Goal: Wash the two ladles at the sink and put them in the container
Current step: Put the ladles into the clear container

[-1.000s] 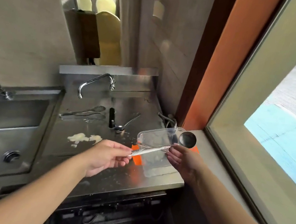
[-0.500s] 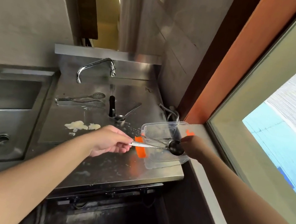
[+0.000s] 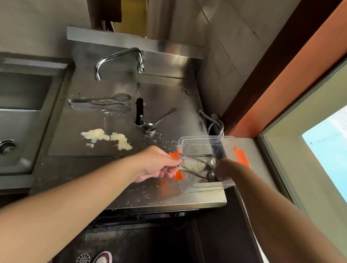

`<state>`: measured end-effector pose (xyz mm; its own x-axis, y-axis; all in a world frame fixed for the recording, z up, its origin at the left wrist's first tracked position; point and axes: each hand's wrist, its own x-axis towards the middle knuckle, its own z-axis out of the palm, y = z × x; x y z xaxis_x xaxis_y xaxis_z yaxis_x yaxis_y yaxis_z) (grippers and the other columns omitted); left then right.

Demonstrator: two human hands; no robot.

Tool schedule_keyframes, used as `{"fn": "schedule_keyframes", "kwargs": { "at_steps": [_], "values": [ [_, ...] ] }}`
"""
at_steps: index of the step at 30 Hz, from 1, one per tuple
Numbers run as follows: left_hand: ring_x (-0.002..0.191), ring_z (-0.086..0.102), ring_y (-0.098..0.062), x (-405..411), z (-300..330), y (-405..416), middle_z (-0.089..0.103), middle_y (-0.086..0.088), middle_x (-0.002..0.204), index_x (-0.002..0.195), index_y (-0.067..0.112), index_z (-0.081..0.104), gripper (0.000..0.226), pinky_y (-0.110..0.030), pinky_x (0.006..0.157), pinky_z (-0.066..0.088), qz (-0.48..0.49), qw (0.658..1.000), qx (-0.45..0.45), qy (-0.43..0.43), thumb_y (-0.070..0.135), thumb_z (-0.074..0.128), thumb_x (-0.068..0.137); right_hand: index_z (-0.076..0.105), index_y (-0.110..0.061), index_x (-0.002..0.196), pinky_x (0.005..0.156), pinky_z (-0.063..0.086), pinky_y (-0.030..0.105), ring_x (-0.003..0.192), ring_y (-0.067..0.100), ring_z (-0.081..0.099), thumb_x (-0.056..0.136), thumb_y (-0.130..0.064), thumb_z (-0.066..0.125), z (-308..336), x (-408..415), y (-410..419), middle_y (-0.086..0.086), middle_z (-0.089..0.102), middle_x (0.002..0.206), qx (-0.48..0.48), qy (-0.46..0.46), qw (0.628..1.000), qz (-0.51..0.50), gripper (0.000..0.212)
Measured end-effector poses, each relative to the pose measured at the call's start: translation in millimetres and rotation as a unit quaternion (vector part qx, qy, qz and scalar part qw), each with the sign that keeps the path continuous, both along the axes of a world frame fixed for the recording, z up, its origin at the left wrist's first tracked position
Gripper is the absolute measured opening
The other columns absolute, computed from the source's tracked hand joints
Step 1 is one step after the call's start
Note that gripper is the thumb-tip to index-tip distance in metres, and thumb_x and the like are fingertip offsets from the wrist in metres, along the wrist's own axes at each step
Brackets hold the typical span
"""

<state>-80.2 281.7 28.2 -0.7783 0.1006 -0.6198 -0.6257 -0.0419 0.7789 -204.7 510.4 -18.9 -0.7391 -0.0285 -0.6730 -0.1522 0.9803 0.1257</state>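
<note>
Clear plastic container (image 3: 201, 145) at right front corner of steel counter (image 3: 95, 178). Two metal ladles inside, handles toward container's left rim, bowls right: far ladle (image 3: 197, 159), near ladle (image 3: 193, 173).

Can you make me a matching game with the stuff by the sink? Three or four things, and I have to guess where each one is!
Things:
1. two ladles
2. tap
3. white mess
4. shoe

Places:
A. on the floor by a round drain
B. inside the clear container
C. spilled on the metal counter
D. sticking up at the back of the counter

Pairs: 1-B, 2-D, 3-C, 4-A
</note>
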Motion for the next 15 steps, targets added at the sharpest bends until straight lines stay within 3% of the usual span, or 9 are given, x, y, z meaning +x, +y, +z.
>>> {"fn": "schedule_keyframes", "kwargs": {
  "at_steps": [2,5,7,11,15],
  "values": [
    [0.066,0.063,-0.013,-1,-8,6,0.070,-0.011,0.079,0.101,-0.005,0.071,0.024,-0.025,0.074,0.058,0.002,1.000,-0.009,0.002,0.016,0.073,0.091,0.046,0.001,0.144,0.095,0.047,0.033,0.112,0.032,0.061,0.097,-0.021,0.061,-2,1,0,0.016,0.066,0.118,-0.003,-0.023,0.999,0.025,0.054],
    [0.066,0.064,-0.014,-1,-16,18,0.072,-0.014,0.082,0.102,-0.006,0.072,0.028,-0.025,0.072,0.059,0.007,1.000,-0.029,0.005,0.017,0.077,0.087,0.038,-0.005,0.151,0.103,0.046,0.036,0.124,0.033,0.056,0.096,-0.026,0.062,0,1,-1,0.015,0.056,0.142,-0.005,-0.032,0.998,0.047,0.063],
    [0.063,0.065,-0.013,0,-19,24,0.074,-0.012,0.078,0.096,-0.002,0.073,0.024,-0.022,0.066,0.060,0.012,0.999,-0.042,0.007,0.019,0.080,0.085,0.035,-0.005,0.152,0.103,0.046,0.037,0.126,0.033,0.055,0.096,-0.022,0.062,4,2,-2,0.015,0.053,0.145,0.013,-0.026,0.998,0.047,0.065],
    [0.059,0.065,-0.011,-1,-20,28,0.075,-0.008,0.073,0.085,0.005,0.075,0.020,-0.020,0.060,0.060,0.027,0.998,-0.057,0.005,0.022,0.084,0.079,0.044,-0.007,0.147,0.097,0.045,0.035,0.123,0.033,0.057,0.096,-0.016,0.063,12,5,-3,0.016,0.057,0.141,0.013,-0.025,0.997,0.066,0.055],
    [0.066,0.065,-0.015,2,-17,31,0.075,-0.008,0.073,0.085,0.004,0.074,0.024,-0.032,0.077,0.061,0.037,0.997,-0.063,0.007,0.025,0.085,0.078,0.057,-0.006,0.140,0.095,0.049,0.035,0.121,0.032,0.061,0.097,-0.007,0.055,23,6,0,0.016,0.063,0.136,-0.011,0.013,0.996,0.089,0.043]
  ]
}}
